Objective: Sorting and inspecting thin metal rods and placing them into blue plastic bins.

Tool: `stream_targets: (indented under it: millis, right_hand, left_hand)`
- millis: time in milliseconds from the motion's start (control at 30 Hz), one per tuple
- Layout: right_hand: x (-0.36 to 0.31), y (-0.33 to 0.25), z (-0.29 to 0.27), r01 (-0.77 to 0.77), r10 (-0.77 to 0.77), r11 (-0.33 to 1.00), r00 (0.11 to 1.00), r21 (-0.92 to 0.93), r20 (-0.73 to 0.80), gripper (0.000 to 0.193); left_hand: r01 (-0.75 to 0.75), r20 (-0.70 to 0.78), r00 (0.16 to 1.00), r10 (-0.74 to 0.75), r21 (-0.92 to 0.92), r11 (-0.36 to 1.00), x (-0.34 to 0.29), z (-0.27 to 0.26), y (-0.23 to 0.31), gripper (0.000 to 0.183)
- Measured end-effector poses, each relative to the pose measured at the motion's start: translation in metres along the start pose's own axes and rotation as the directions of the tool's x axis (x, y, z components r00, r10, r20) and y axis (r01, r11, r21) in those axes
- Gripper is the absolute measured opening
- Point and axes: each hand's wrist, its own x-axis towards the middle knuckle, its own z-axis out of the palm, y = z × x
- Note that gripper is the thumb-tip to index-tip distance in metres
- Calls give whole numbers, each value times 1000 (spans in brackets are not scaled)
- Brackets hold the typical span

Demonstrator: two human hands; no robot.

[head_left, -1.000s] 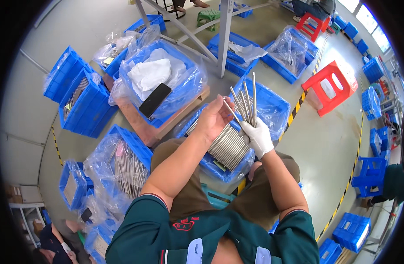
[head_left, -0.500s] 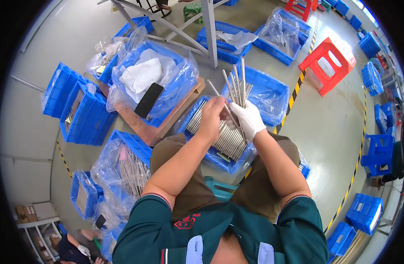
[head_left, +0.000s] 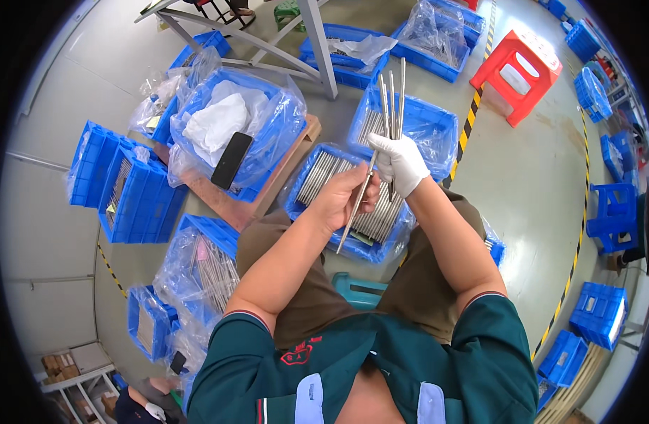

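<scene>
My bare left hand (head_left: 347, 199) is closed around a thin metal rod (head_left: 348, 227), which slants down to the left. Its upper end reaches the thumb of my right hand (head_left: 403, 167), which wears a white glove. That hand grips a small bundle of metal rods (head_left: 401, 99), their ends pointing up and away from me. Below both hands, between my knees, stands a blue crate (head_left: 295, 206) lined with clear plastic, holding rows of metal rods (head_left: 323, 177). Just beyond it, a second lined blue crate (head_left: 443, 141) has more rods at its left side.
At left, a crate with plastic and white cloth (head_left: 215, 124) sits on a wooden pallet (head_left: 271, 191); a black phone-like slab (head_left: 233, 160) lies on it. Rods fill another bagged crate (head_left: 210, 272). A red stool (head_left: 515, 74) stands right of the striped floor tape (head_left: 467, 131).
The rod in my left hand has swung from pointing up-left to slanting down-left. My right hand's bundle now stands more upright and looks thinner. The whole view has shifted slightly.
</scene>
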Motion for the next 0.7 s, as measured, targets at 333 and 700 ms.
stream_targets:
  millis: [333, 700]
  right_hand:
    - [28, -58, -68, 279, -238, 947, 942, 160, -238, 29]
    - [9, 3, 12, 43, -47, 996, 997, -72, -55, 27]
  left_hand:
    - [184, 49, 971, -236, 483, 856, -29, -2, 11, 28]
    - [-82, 285, 958, 20, 206, 975, -1, -12, 16, 33]
